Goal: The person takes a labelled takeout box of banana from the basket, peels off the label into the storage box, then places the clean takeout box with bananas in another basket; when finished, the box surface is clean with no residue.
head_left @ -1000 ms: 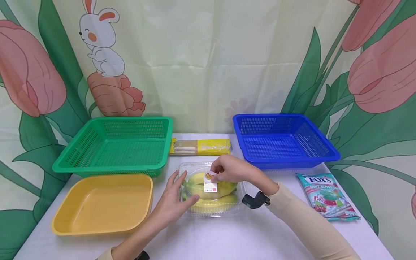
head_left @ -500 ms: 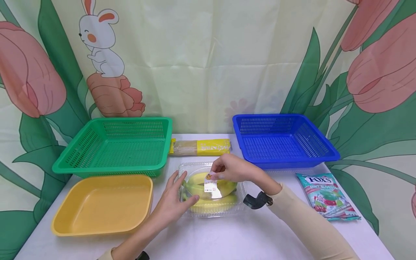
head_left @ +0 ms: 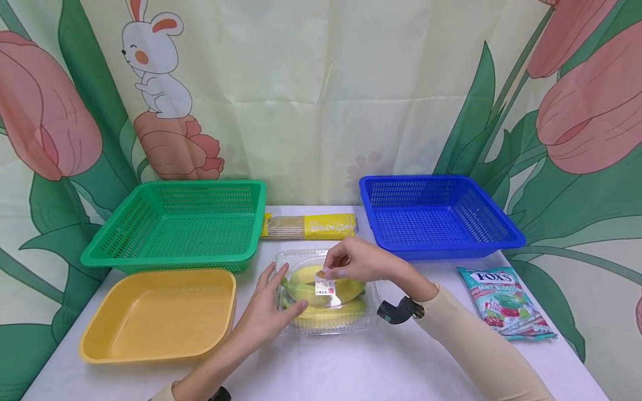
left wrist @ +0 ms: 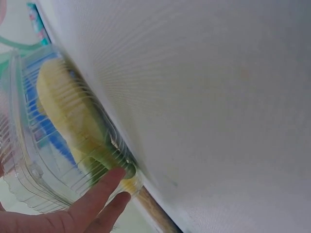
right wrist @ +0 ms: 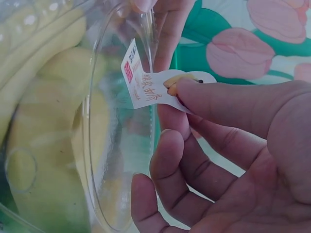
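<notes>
Clear plastic clamshell box [head_left: 328,289] w/ yellow bananas [head_left: 321,284] sits mid-counter [head_left: 351,367], btwn yellow plastic tray [head_left: 157,314] & Fox's candy bag [head_left: 504,303]. Right hand [head_left: 361,262]: grip pinched on white paper label [head_left: 324,283] atop lid, thumb & forefinger closed on it. Left hand [head_left: 266,312]: fingers straight, pressing box's left side.
</notes>
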`<state>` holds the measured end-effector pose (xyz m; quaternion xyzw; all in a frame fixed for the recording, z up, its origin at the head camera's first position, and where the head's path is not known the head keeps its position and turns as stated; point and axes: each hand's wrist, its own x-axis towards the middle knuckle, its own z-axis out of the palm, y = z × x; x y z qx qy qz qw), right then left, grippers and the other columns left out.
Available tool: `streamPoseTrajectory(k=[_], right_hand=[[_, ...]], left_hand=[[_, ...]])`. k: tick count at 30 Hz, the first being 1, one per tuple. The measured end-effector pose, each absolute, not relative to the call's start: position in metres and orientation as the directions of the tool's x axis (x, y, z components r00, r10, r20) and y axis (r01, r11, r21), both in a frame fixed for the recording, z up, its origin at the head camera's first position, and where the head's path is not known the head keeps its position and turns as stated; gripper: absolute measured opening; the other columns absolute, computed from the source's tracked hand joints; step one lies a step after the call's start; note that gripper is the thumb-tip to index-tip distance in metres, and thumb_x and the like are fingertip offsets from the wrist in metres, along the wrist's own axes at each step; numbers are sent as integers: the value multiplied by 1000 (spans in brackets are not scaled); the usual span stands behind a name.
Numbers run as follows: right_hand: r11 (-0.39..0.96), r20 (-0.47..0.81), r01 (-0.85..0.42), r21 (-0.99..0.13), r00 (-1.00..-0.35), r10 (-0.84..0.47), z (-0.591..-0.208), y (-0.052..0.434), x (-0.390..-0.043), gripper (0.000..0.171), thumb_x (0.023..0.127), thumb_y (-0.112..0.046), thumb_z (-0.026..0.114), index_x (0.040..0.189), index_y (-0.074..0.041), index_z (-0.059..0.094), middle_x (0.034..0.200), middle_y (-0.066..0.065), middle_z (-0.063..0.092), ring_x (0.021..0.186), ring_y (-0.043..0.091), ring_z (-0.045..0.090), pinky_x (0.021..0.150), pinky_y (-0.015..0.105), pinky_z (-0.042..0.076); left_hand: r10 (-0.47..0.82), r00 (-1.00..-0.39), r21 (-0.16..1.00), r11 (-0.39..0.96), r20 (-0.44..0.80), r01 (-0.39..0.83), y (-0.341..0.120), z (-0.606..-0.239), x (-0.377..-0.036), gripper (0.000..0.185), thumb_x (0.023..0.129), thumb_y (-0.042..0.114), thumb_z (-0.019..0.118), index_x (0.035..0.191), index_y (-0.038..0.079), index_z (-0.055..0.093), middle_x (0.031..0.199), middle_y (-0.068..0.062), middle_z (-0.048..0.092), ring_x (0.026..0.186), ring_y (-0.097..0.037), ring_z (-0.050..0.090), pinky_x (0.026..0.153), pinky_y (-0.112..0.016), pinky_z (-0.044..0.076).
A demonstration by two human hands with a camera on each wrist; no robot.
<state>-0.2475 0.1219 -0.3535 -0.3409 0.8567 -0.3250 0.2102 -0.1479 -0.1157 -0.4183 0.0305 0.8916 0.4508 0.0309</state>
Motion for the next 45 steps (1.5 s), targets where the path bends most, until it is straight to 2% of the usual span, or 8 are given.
streamPoseTrajectory(k=[8, 16, 24, 31, 36, 41, 45], right_hand=[[523, -131, -446, -726, -657, -742, -355, 125, -247, 5, 97, -14, 77, 93, -12, 80, 86, 4, 78, 84, 27, 73, 82, 23, 59], [511, -107, -473, -717, -650, -752, -356, 127, -249, 6, 97, -16, 78, 93, -13, 81, 86, 1, 78, 79, 10, 68, 82, 24, 59], [559, -69, -472, -682, -719, -692, -356, 126, -246, 7, 96, -19, 79, 92, -16, 84, 85, -2, 79, 77, 6, 66, 72, 23, 56], [558, -30, -480, -677, -739, -673, -358, 126, -243, 7, 96, -16, 78, 93, -16, 84, 85, -6, 80, 78, 4, 68, 80, 22, 60], [540, -18, -478, -693, -738, -675, -358, 127, -241, 6, 95, -15, 79, 92, -15, 84, 85, -5, 80, 79, 5, 69, 87, 26, 63], [526, -17, -471, -708, -733, -680, -359, 129, -241, 6, 95, -16, 79, 94, -15, 85, 88, -4, 81, 80, 5, 70, 89, 32, 64], [513, -15, -472, -717, -726, -688, -361, 131, -242, 6, 95, -16, 79, 95, -15, 85, 90, -4, 82, 81, 6, 70, 90, 31, 64]], left_hand=[[80, -996, 810, 587, -38, 16, -115, -420, -149, 89, 91, 35, 82, 165, 12, 37, 176, -22, 19, 156, -51, 35, 120, -72, 37], [81, -996, 810, 586, -41, 14, -114, -422, -150, 89, 92, 34, 82, 166, 12, 37, 176, -23, 18, 157, -51, 34, 121, -72, 36], [82, -996, 808, 589, -39, 17, -115, -420, -151, 90, 92, 34, 82, 166, 11, 37, 176, -23, 19, 157, -51, 33, 121, -72, 36], [83, -996, 808, 589, -40, 17, -116, -419, -149, 90, 92, 36, 82, 166, 12, 37, 176, -23, 19, 156, -51, 35, 121, -71, 36], [84, -996, 806, 591, -37, 20, -116, -419, -148, 89, 92, 36, 82, 166, 12, 37, 176, -23, 19, 156, -52, 36, 120, -72, 37], [84, -996, 810, 586, -38, 19, -115, -419, -150, 89, 92, 35, 82, 166, 11, 36, 176, -23, 19, 157, -51, 34, 121, -72, 36], [81, -996, 810, 586, -44, 12, -115, -419, -150, 89, 92, 35, 81, 166, 12, 36, 176, -23, 18, 156, -52, 34, 120, -73, 36]])
